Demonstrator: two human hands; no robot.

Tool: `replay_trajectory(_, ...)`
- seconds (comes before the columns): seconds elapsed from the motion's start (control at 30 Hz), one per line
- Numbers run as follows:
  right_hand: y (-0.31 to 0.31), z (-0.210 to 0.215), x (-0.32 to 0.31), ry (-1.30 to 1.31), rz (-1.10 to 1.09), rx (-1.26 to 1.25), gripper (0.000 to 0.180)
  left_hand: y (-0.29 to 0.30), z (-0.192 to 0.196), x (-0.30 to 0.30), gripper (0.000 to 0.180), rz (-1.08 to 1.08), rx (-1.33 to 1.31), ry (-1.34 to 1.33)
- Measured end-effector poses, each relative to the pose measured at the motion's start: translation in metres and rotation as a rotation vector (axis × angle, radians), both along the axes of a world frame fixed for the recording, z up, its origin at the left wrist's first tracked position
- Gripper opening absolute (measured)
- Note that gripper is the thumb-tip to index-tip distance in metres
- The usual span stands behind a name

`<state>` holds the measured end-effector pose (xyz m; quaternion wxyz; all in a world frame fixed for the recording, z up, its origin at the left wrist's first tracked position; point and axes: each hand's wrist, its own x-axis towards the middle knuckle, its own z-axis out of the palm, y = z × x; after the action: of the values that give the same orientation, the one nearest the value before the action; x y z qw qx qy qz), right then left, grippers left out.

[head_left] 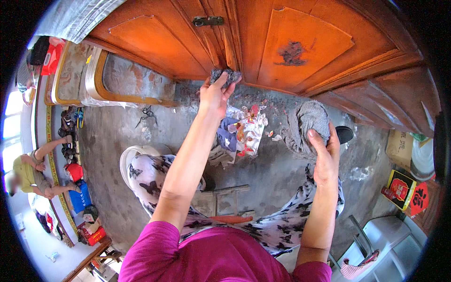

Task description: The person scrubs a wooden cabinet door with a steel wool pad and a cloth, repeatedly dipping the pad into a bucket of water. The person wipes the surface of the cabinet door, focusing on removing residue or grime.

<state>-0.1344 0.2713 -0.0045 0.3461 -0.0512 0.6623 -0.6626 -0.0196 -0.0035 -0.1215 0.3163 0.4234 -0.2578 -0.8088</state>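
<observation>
My left hand (215, 96) reaches forward and grips a dark grey scouring pad (230, 77), its fingers closed round it. The pad is at the lower edge of an orange-brown wooden cabinet (164, 44), near where the two doors meet; I cannot tell whether it touches the wood. Bunched in my right hand (325, 157) is a grey rag (305, 123), held in front of the right door, above the floor. That door carries a rough dark patch (292, 53). A metal latch (208, 21) sits higher up between the doors.
Crumpled paper and cloth scraps (246, 134) lie on the concrete floor below my hands. A white bucket (126, 164) stands beside my left knee. Framed panels (136, 77) lean at the left. Another person (30, 171) sits far left. At right are boxes (399, 190) and a grey chair (383, 242).
</observation>
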Motion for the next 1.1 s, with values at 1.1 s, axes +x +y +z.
replay_trajectory(1.1, 0.019, 0.009, -0.007, -0.038, -0.163, -0.106, 0.050, 0.113, -0.125, -0.111, 0.014, -0.072, -0.317, -0.437)
